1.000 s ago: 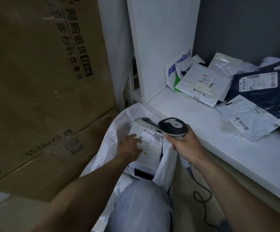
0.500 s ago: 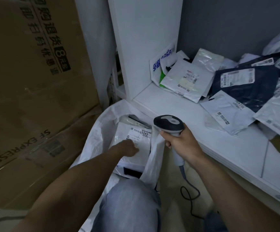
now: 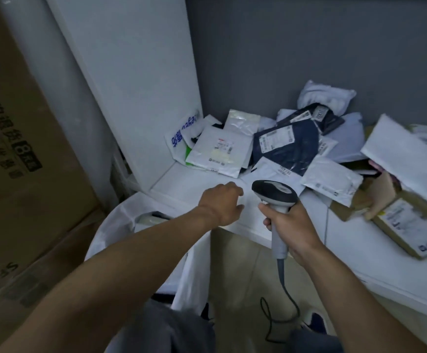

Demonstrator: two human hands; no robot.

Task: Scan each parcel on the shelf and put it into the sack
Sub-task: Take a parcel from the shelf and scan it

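So the left hand (image 3: pixel 221 203) hovers over the bare front strip of the white shelf (image 3: pixel 181 183) with its fingers (image 3: pixel 232 191) loosely curled and nothing in them, not touching any parcel. The right hand (image 3: pixel 287 225) is wrapped tight round the handle of the grey scanner (image 3: pixel 274 193), whose head sits just to the right of the left fingers and faces the parcel pile. The closest one straight out past the left fingertips is a white mailer (image 3: pixel 220 151) with a printed label, lying flat and apart from them. Further out and to the right of those fingers there's a navy mailer (image 3: pixel 288 146) overlapping a few other white bags, one of which pokes out just beyond the scanner head. Way off to the right of the scanner hand, a cardboard parcel (image 3: pixel 411 225) rests near the shelf's front edge. The white sack (image 3: pixel 120 217) stands open on the floor, down and to the left of the left fingers, roughly under the forearm, with at least one parcel in the sack (image 3: pixel 151 217) showing at the mouth. The scanner's cable (image 3: pixel 283 289) hangs from below the right fist, and a big cardboard box (image 3: pixel 16 149) fills the far left.
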